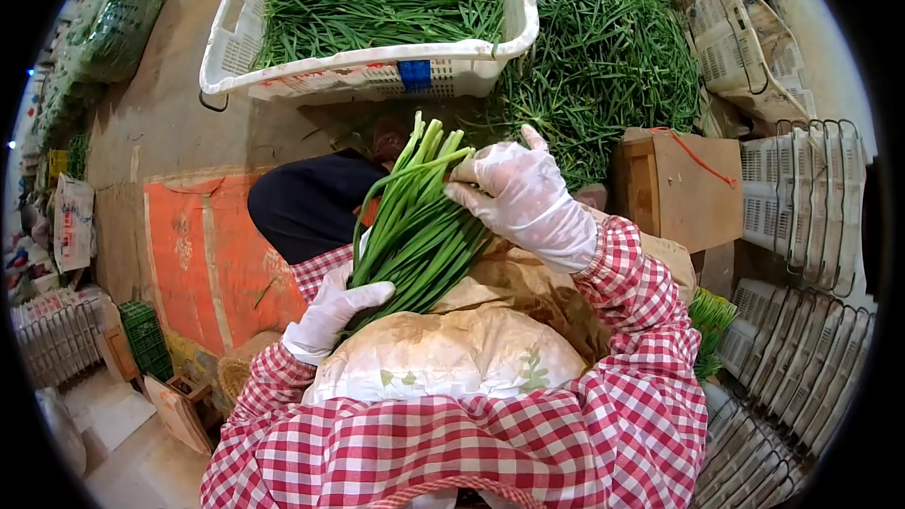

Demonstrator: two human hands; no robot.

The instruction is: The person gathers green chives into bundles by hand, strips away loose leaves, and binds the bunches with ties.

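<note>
A bunch of green garlic chives (pixel 424 240) lies over my lap, its pale cut ends pointing away from me. My left hand (pixel 337 311), in a thin whitish glove, is wrapped round the lower leafy part of the bunch. My right hand (pixel 528 193), gloved the same way, is at the upper right side near the pale ends. Its thumb and forefinger pinch a stalk that bends across the top of the bunch. A stained brownish-white apron (pixel 452 353) covers my lap under the bunch.
Ahead stands a white plastic crate (pixel 368 66) holding loose chives. A large heap of chives (pixel 603 57) rises beside it. At right are a wooden box (pixel 693 188) and stacked white crates (pixel 801 203). An orange sack (pixel 212 254) lies on the floor at left.
</note>
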